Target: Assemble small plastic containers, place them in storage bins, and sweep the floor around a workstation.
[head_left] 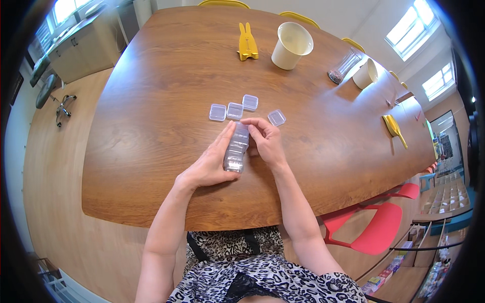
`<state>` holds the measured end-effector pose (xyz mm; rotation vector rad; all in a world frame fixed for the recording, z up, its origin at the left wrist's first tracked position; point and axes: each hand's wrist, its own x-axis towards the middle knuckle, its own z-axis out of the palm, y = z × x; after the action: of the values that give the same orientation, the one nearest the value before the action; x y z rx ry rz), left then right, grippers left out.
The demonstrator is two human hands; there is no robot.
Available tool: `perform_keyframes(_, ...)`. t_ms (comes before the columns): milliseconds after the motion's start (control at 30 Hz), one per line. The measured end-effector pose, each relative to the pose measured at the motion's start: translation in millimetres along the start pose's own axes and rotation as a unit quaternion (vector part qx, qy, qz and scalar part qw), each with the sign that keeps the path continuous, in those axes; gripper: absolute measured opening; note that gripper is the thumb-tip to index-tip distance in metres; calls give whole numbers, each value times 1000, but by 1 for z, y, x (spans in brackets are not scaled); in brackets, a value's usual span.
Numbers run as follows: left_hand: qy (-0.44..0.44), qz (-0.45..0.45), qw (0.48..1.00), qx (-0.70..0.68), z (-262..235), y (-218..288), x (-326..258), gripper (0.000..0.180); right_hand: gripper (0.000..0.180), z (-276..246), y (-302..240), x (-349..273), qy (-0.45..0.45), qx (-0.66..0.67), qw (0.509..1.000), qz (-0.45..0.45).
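A column of small clear plastic boxes (235,150) is on the wooden table in front of me. My left hand (209,160) lies along its left side, fingers reaching to the far end and thumb around the near end. At the far right end, my right hand (266,141) has its thumb and fingers bent closed on the topmost box; some of those fingers are hidden. Just beyond my hands are more small clear boxes: one on the left (217,112), one in the middle (235,110), one farther back (250,102) and one at the right (276,117).
The large wooden table (151,126) carries a yellow rabbit-shaped stand (247,43), a white pot (288,50), a glass vase (343,68) and a second white pot (365,76). A yellow brush-like object (394,130) lies at the right. Red chairs (376,230) stand along the near right edge.
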<state>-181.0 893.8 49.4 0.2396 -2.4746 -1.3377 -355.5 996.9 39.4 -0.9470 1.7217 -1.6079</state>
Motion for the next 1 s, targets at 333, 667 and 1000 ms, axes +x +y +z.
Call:
perform_keyframes(333, 47, -19, 999, -4, 8, 5, 4, 123, 30, 47, 18, -7, 71, 72, 992, -69)
perform_keyframes(667, 77, -43, 995, -50, 10, -4, 0, 126, 36, 50, 20, 2, 73, 180, 979, -67)
perform_keyframes(1000, 118, 7, 993, -1, 20, -6, 1, 116, 35, 54, 16, 1, 68, 117, 987, -87)
